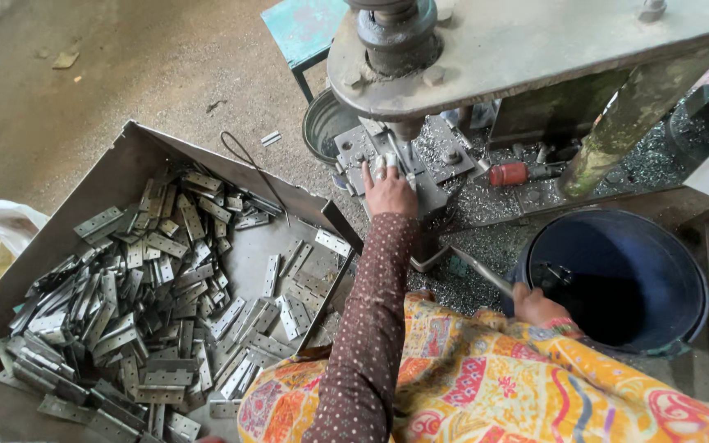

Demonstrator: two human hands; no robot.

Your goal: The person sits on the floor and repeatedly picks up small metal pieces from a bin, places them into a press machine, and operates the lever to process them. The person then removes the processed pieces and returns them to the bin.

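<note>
Your left hand (388, 190) pinches a small metal plate (387, 164) under the press (395, 37), upper middle. Right hand (537, 305) wraps the lever (479, 271). Gritty concrete floor (125, 66), hinge-filled tray (125, 176) lower left.

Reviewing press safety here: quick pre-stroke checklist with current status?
1. Left hand out from under the press ram: not ok, it rests at the die block, fingertips beside the ram.
2. Right hand on the lever handle: ok, it grips the lower end.
3. Hinge plate seated in the die: cannot tell, the left hand hides it.
4. Blank supply: ok, the metal tray holds a big pile of hinge plates.
5. Blue bucket in place by the right hand: ok, contents cannot be made out.
6. Press bed free of swarf: not ok, metal chips cover it.
</note>
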